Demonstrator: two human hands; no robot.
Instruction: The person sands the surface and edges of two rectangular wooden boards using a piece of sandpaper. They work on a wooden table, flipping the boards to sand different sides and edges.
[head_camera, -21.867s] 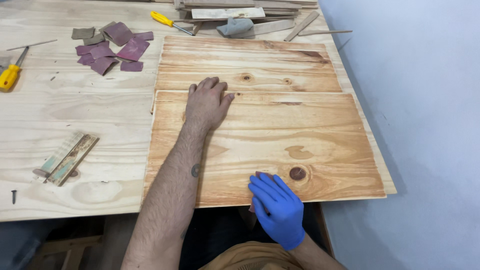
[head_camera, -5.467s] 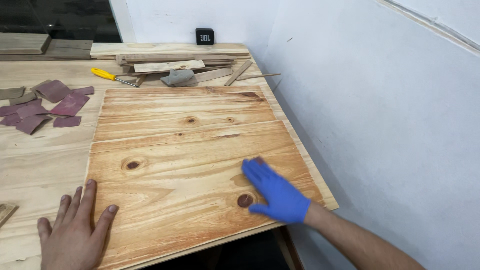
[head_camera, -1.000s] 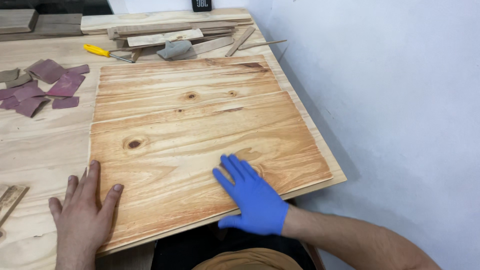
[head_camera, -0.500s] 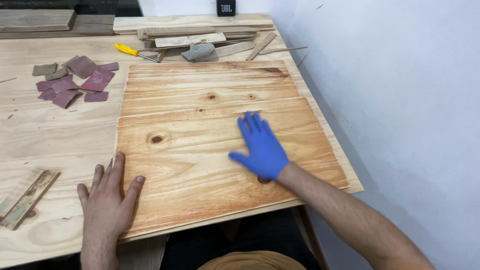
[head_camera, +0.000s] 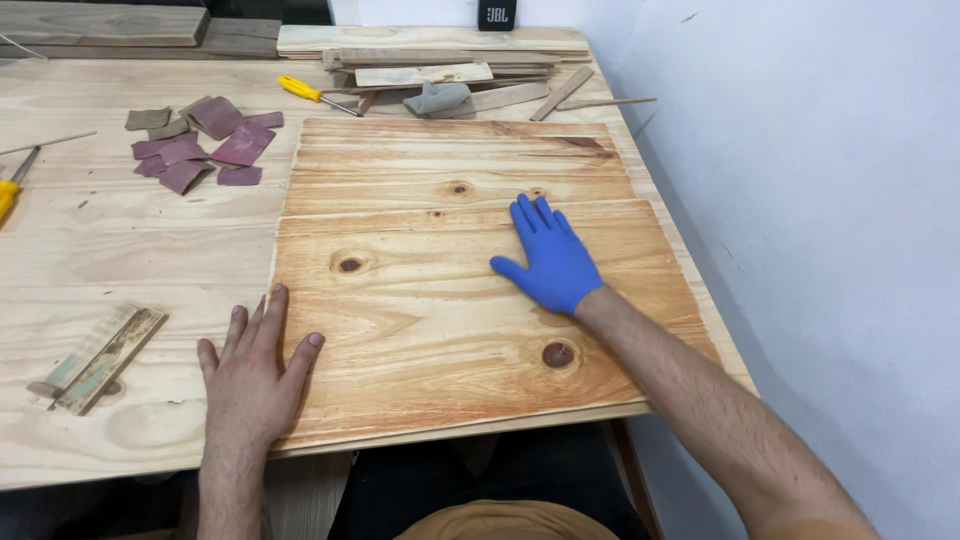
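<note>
I see my right hand (head_camera: 552, 262), in a blue glove, pressed flat on the near pine board (head_camera: 470, 320), fingers spread toward its far edge; its grip is apart and holds nothing I can make out, though whatever lies under the palm is hidden from me. My bare left hand (head_camera: 252, 372) lies flat across the board's near-left corner, fingers splayed, half on the board and half on the tabletop (head_camera: 130, 240); its grip is apart too. The near board lies at the tabletop's front edge, overlapping a second pine board (head_camera: 455, 160) just behind it. Scraps of maroon sandpaper (head_camera: 205, 145) sit well to the left. A yellow-handled screwdriver (head_camera: 312, 94) and a grey cloth (head_camera: 437, 96) lie by the stacked wood strips (head_camera: 450, 55) at the back. A small painted wood block (head_camera: 100, 358) rests near my left hand.
</note>
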